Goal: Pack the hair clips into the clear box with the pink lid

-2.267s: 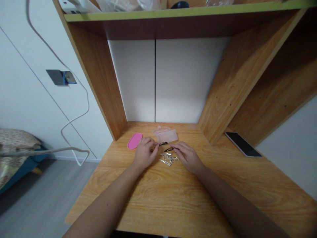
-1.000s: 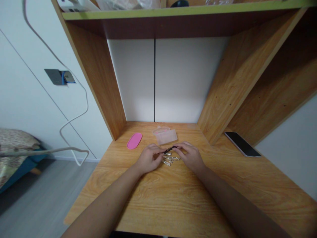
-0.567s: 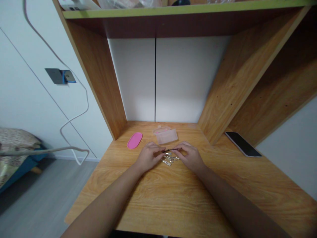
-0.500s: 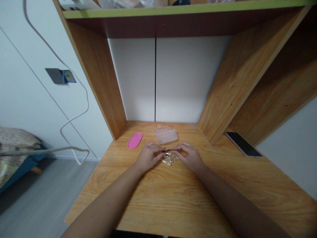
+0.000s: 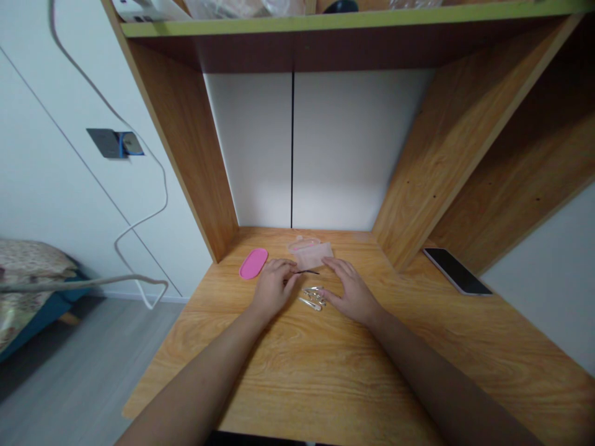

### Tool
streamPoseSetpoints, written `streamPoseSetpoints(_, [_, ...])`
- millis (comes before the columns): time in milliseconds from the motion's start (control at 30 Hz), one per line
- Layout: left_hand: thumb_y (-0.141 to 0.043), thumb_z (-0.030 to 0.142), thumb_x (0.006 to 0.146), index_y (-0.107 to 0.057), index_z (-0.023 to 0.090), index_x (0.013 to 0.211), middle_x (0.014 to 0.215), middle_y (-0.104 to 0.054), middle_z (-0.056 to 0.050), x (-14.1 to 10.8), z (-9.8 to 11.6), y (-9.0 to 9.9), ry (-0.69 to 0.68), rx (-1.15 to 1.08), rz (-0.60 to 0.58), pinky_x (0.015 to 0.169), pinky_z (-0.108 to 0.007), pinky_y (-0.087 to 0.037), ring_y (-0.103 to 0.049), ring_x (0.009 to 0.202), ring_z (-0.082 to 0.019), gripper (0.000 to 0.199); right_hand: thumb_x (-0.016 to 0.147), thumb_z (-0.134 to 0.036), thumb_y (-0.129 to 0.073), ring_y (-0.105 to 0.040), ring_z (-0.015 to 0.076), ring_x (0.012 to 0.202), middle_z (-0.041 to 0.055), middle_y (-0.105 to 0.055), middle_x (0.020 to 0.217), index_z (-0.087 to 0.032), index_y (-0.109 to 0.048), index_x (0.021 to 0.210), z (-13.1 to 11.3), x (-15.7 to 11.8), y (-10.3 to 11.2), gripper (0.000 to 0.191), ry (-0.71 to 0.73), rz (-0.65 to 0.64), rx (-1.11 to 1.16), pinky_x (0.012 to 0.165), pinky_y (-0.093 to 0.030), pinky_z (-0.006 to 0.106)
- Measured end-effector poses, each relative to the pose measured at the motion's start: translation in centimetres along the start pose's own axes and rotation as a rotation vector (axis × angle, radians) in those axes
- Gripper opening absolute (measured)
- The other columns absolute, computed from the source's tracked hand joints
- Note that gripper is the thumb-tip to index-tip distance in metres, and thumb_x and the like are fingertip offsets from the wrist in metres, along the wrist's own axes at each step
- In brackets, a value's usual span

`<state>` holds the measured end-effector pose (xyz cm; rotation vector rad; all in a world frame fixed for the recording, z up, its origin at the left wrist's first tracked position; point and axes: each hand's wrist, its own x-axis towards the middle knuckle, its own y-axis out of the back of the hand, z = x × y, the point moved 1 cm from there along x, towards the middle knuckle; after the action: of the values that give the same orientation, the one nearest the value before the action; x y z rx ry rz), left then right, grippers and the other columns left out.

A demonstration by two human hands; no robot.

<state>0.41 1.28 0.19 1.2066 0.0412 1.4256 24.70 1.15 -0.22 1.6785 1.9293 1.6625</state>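
Observation:
A thin dark clip-like piece (image 5: 308,272) is pinched in the fingers of my left hand (image 5: 275,287), its free end pointing right. My right hand (image 5: 352,292) has thumb and fingers apart and holds nothing; its thumb is beside a small pile of shiny metal clips (image 5: 314,297) on the wooden table. Just beyond both hands lies a translucent pinkish box (image 5: 315,255), with a clear oval lid-like piece (image 5: 302,243) behind it. A pink oval tray (image 5: 253,264) rests left of the box.
A dark-screened phone (image 5: 456,271) lies at the right on the table (image 5: 297,378). Wooden side panels and a green-edged shelf (image 5: 325,23) frame the back. A white cable (image 5: 166,179) hangs at the left, near a wall socket.
My right hand has let go of the dark piece and opened. My left hand has shifted slightly left and away from me with it, leaving the metal clips more exposed.

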Motion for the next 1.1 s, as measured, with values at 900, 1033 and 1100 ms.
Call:
streamPoseSetpoints(900, [-0.057,0.024,0.096,-0.064,0.02,0.094,0.144,-0.058,-0.015,-0.3,0.2,-0.2,0.069,-0.206,-0.147,0.098,-0.041,-0.054,-0.064,0.124,-0.027,0.008,0.091,-0.032,-0.064,-0.06,0.0262,0.125,0.0137,-0.058,0.135,-0.025,-0.033,0.151,2.4,-0.3,-1.5,0.068,-0.219,0.187,0.28,0.112,-0.048,0.052])
streamPoseSetpoints(1033, [-0.056,0.027,0.097,-0.063,0.02,0.094,0.146,-0.056,-0.015,-0.5,0.1,-0.4,0.099,-0.211,-0.147,0.09,-0.039,-0.056,-0.072,0.105,-0.024,0.01,0.089,-0.03,-0.065,-0.066,0.0259,0.113,0.0156,-0.049,0.138,-0.026,-0.036,0.151,2.3,-0.4,-1.4,0.068,-0.228,0.23,0.288,0.094,-0.061,0.046])
streamPoseSetpoints(1100, [-0.056,0.028,0.096,-0.063,0.019,0.093,0.143,-0.059,-0.016,-0.6,0.0,-0.4,0.11,-0.214,-0.137,0.086,-0.037,-0.057,-0.074,0.098,-0.023,0.011,0.089,-0.029,-0.064,-0.067,0.0244,0.107,0.0145,-0.047,0.138,-0.028,-0.04,0.15,2.2,-0.3,-1.2,0.066,-0.221,0.224,0.257,0.088,-0.063,0.043])
